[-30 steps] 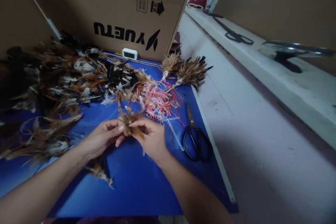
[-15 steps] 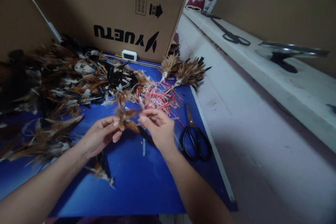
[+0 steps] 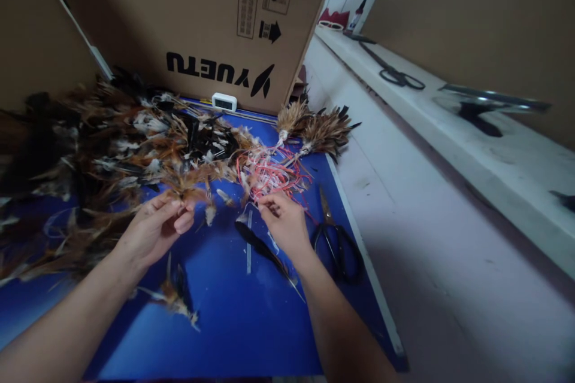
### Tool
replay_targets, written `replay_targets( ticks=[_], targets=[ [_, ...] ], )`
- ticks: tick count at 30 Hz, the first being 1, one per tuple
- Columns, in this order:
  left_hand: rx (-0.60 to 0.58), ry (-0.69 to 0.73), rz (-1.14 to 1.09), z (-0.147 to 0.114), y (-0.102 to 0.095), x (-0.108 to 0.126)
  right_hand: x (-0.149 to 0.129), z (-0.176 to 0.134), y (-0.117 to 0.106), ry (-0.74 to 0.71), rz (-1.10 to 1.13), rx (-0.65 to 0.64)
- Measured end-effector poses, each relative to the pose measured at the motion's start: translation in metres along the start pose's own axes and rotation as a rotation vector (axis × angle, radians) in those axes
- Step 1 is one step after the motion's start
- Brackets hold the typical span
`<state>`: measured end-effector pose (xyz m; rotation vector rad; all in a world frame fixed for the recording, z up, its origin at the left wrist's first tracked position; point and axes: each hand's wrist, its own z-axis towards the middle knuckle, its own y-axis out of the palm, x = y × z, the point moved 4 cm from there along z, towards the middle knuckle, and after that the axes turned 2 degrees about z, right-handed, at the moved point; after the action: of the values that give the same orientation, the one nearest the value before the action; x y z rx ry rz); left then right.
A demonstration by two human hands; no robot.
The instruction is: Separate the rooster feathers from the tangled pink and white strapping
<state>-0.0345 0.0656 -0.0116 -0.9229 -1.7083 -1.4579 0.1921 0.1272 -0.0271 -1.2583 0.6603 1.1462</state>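
My left hand (image 3: 157, 224) pinches a tuft of brown feathers (image 3: 192, 193) at the edge of the big feather pile (image 3: 148, 131). Near the tangle of pink and white strings (image 3: 274, 170), the fingers of my right hand (image 3: 287, 224) are pressed together; what they hold, if anything, is too small to name. A thin pale strand shows beside those fingertips. Below lies a long black feather (image 3: 258, 240) on the blue table (image 3: 224, 323). A small bunch of brown and black feathers (image 3: 175, 296) rests closer to me. Black-handled scissors (image 3: 336, 248) lie right of my right hand.
Two bound feather bundles (image 3: 326, 128) lie at the table's back right corner. A large cardboard box (image 3: 193, 12) stands behind, with a small white digital display (image 3: 224, 102) before it. Another pair of scissors (image 3: 399, 76) lies on the ledge (image 3: 449, 114) to the right.
My hands have moved apart. The left went left with the brown feathers; the right shifted slightly right. The black feather and some small feathers between the hands now show more fully.
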Motion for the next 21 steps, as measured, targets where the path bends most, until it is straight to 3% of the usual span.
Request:
replay_targets(
  ticks=[5,12,16,21],
  targets=[
    [0.018,-0.027,-0.011,0.003,-0.005,-0.004,-0.016,-0.003,0.018,-0.129,-0.237,-0.166],
    [0.0,-0.039,0.112,0.006,-0.015,-0.013,-0.037,-0.005,0.033,-0.134,-0.51,-0.476],
    [-0.03,-0.045,0.176,0.006,-0.016,-0.016,-0.039,-0.02,0.024,-0.131,-0.705,-0.588],
    [-0.09,-0.036,0.209,0.007,-0.015,-0.019,-0.031,-0.044,-0.002,-0.018,-0.827,-0.584]
  ],
)
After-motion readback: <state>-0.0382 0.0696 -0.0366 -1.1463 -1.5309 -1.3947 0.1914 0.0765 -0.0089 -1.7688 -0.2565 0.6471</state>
